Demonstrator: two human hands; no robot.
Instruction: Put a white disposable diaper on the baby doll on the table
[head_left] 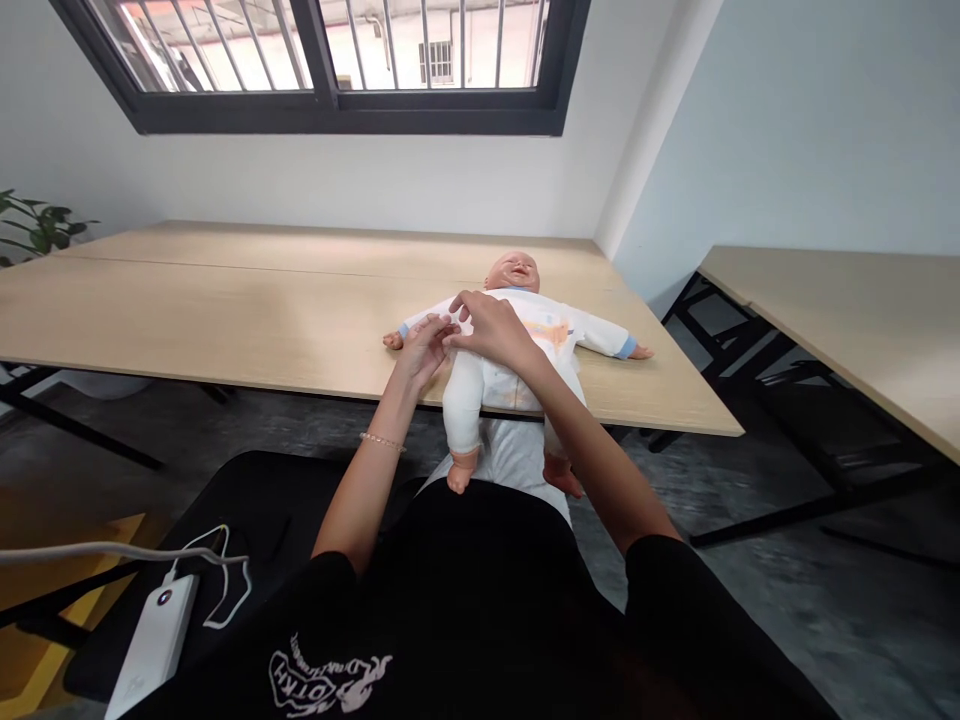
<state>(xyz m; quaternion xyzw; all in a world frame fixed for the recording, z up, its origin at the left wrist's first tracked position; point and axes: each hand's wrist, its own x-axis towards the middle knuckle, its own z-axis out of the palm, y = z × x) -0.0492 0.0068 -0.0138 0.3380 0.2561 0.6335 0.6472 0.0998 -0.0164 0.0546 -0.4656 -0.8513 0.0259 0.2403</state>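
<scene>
A baby doll [517, 270] in a white romper [555, 335] lies on its back on the wooden table [225, 320], its legs hanging over the near edge. My left hand [424, 345] pinches the romper's cloth at the doll's side, near its right arm. My right hand [491, 325] rests on the doll's chest with fingers curled onto the same cloth, fingertips touching the left hand. The doll's arms are spread wide.
A second wooden table [840, 320] stands at the right across a gap of grey floor. A white power bank [154, 640] with a white cable lies on a black seat at lower left. A plant [34, 225] stands at the far left.
</scene>
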